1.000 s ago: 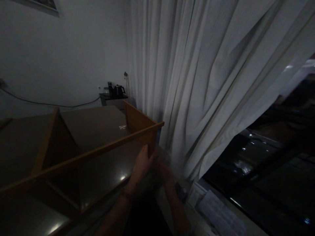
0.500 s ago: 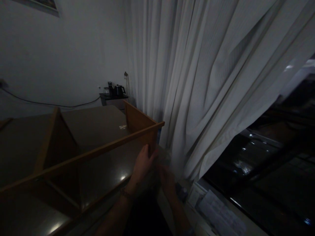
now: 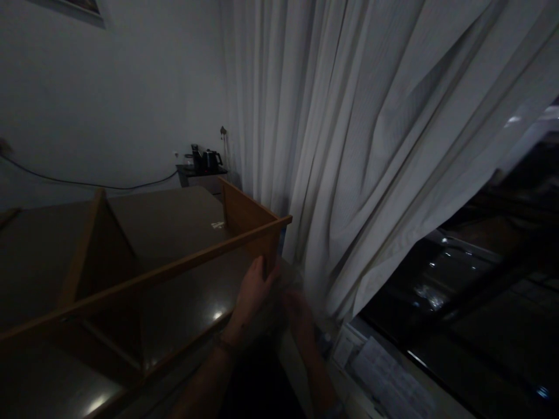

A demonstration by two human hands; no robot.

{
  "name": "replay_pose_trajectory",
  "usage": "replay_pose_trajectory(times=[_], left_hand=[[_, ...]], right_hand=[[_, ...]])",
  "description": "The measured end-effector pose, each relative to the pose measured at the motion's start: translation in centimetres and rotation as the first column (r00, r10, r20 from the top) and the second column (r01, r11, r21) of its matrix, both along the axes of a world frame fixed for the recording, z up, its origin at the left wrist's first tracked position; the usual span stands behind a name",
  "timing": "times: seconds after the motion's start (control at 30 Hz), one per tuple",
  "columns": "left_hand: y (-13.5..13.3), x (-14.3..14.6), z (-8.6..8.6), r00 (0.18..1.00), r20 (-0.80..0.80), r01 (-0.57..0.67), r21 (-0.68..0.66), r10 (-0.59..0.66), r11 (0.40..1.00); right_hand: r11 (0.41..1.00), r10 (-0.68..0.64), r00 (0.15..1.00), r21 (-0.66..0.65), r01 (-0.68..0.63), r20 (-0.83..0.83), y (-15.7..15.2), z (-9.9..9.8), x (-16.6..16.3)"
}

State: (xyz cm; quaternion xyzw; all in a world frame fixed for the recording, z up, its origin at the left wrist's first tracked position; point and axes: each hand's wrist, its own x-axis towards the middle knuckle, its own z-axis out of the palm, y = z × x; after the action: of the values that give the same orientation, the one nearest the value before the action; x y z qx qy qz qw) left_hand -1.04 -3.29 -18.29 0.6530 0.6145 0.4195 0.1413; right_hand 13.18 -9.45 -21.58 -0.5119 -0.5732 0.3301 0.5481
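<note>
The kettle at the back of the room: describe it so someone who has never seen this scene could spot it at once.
Find the white curtain and follow its left edge down to the pale wall. A small dark side table stands there, beyond the wooden partition. The kettle is the rightmost dark item on it, squatter than the taller item to its left.

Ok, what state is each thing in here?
left hand: fingers straight, against the end of the wooden partition.
right hand: beside it, grip too dark to tell.
wooden partition: upright on the desk.
curtain: drawn, lower right edge swept aside.
window: uncovered there, dark.
kettle: upright on the side table.
papers: lying flat below the window.
</note>
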Motion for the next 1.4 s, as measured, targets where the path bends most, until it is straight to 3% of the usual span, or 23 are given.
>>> replay_pose_trajectory(times=[0.2, 0.47, 0.8, 1.1, 1.23, 1.4], left_hand=[[-0.2, 0.0, 0.2, 1.0, 0.007, 0.018, 0.007, -0.018, 1.0], [-0.1, 0.0, 0.1, 1.0, -0.012, 0.005, -0.004, -0.005, 1.0], [-0.1, -0.1, 0.2, 1.0, -0.018, 0.009, 0.005, -0.009, 1.0], [0.0, 0.0, 0.1, 1.0, -0.003, -0.003, -0.031, 0.003, 1.0], [-0.1, 0.0, 0.3, 1.0, 0.001, 0.005, -0.009, -0.005, 1.0], [-0.2, 0.0, 0.4, 1.0, 0.007, 0.016, -0.015, -0.015, 1.0]], right_hand=[[0.998, -0.049, 0.998, -0.028, 0.048, -0.035, 0.0, 0.1, 0.0], [0.992, -0.004, 0.979, -0.123, -0.022, -0.205, -0.1, 0.6, -0.3], [0.996, -0.084, 0.995, -0.004, 0.084, 0.06, 0.3, 0.2, -0.2], [0.992, -0.112, 0.977, 0.082, 0.098, 0.183, 0.7, -0.5, -0.7], [0.99, -0.094, 0.979, 0.118, 0.074, 0.182, 0.4, -0.6, -1.0], [0.992, -0.103, 0.993, 0.075, 0.099, 0.053, 0.2, 0.1, -0.9]])
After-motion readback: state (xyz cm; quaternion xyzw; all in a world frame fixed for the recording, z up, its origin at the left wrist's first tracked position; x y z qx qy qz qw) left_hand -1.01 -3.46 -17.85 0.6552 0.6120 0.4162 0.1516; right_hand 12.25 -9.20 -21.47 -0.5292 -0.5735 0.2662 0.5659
